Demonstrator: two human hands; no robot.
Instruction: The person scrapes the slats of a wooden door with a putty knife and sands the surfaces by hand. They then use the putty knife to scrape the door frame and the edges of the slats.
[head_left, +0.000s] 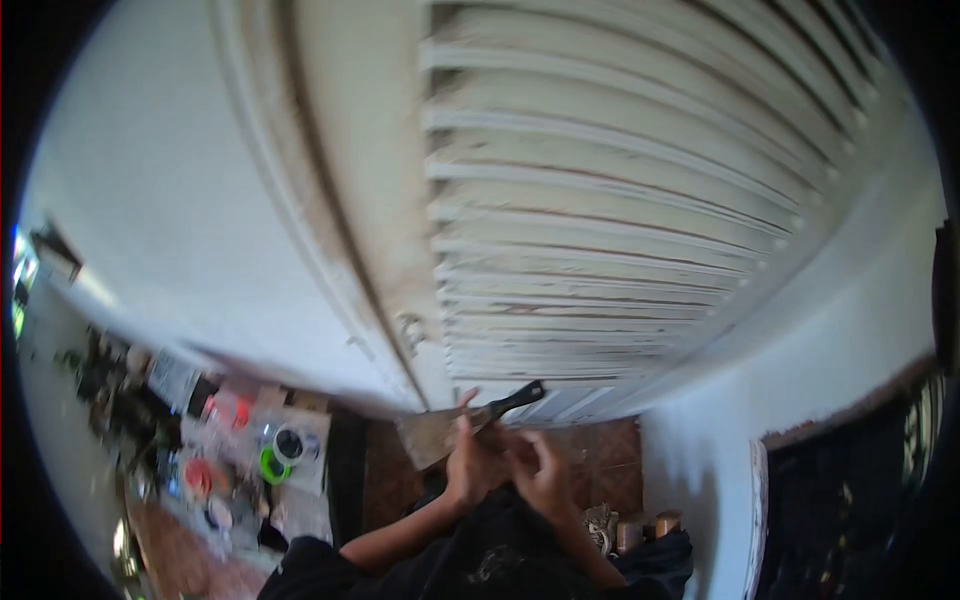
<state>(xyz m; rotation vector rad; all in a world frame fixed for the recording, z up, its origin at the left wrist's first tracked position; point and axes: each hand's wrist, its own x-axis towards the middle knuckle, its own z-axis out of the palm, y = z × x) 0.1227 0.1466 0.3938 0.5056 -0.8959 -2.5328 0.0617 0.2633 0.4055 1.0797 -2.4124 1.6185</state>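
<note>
A scraper with a wide flat blade (427, 438) and a black handle (520, 398) lies across my left hand (466, 465), low in the middle of the view. My left fingers are closed around it near where blade and handle meet. Close beside it on the right is my right hand (537, 468), its fingers bent and curled towards the left hand. Whether the right fingers hold anything is too small to tell. Both hands are in front of a white louvred door (600, 190) with worn, chipped slats.
At the lower left, a cluttered surface bears a green ring (272, 465), a red container (230, 409) and plastic items. Reddish tiles (607, 462) cover the floor. Rope (600, 528) and small blocks (629, 537) lie at the lower right, near a dark opening (850, 500).
</note>
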